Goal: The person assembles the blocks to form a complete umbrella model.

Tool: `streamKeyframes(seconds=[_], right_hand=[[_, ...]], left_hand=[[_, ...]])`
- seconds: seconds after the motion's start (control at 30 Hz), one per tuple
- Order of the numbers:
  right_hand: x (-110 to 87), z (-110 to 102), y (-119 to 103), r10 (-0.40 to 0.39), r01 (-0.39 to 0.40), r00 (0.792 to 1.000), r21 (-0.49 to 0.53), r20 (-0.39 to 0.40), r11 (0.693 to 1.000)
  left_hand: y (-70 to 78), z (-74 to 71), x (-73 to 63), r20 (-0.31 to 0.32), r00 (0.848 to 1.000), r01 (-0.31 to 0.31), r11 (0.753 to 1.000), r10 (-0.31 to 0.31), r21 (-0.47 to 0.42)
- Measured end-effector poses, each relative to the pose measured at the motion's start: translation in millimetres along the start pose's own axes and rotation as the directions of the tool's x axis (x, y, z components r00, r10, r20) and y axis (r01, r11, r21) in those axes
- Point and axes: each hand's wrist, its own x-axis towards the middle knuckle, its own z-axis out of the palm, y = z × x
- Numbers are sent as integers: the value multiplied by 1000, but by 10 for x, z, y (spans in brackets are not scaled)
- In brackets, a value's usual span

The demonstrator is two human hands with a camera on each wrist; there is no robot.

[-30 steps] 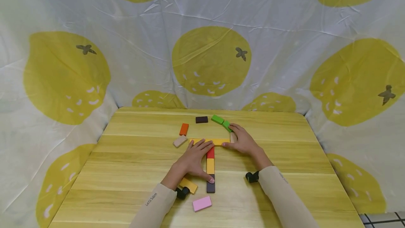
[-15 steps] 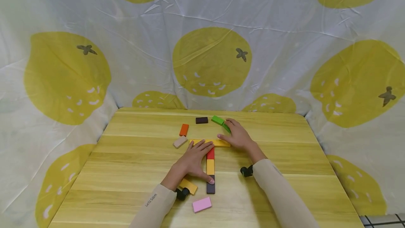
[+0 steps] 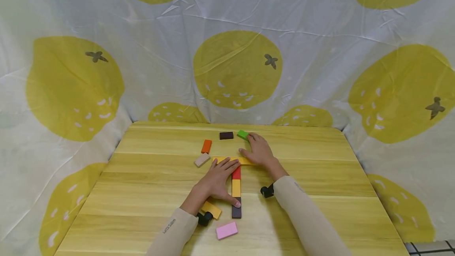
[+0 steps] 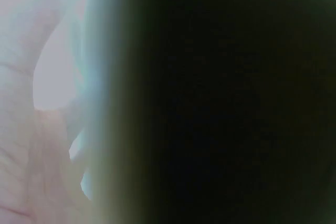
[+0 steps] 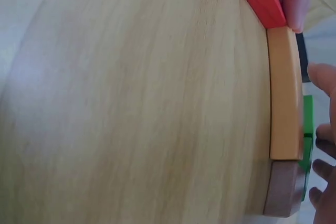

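Observation:
In the head view, the left hand [image 3: 213, 183] lies with spread fingers over a row of yellow blocks [image 3: 247, 162]. Below that row runs a column: a red block [image 3: 236, 172], a yellow block [image 3: 236, 188] and a dark block [image 3: 236, 211], which the left thumb touches. The right hand [image 3: 261, 151] reaches over the row's right end, its fingertips beside a green block [image 3: 242, 134]; a second green one is hidden beneath the hand. In the right wrist view, its fingers are apart from the green blocks [image 5: 308, 116]. The left wrist view is mostly black.
Loose on the wooden table [image 3: 320, 216] lie a black block [image 3: 226, 135], an orange block [image 3: 206, 146], a beige block [image 3: 202, 160], a pink block [image 3: 226, 230] and a yellow block [image 3: 212, 209] by the left wrist. A lemon-print cloth [image 3: 313, 70] hangs behind.
The right hand has moved left and slightly away from the person, from the pale block at the row's end to over the green blocks. The left hand has stayed in place.

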Motion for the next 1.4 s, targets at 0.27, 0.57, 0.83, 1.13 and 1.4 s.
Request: streamKeyframes(seconds=[0.27,0.57,0.83,1.13,1.4], right_hand=[[32,54,78,-36,36,999,-23,-20,999],[4,24,92,-84,83,995,-19,-52,996],[-18,-1,84,-59,59,998,5,-37,998],[-33,-11,104,-66,65,998,-20,-24,998],[-29,8,123,-62,62,998,-4,-7,998]], left_hand=[[-9,9,-7,-7,1000,-3,1000,3,-12],[3,2,-5,-5,1000,-10,1000,10,-21],[-5,11,-1,-5,1000,-7,1000,7,-24],[-7,20,11,-6,1000,-2,1000,2,-2],[-5,14,8,-3,1000,0,1000,0,-10]])
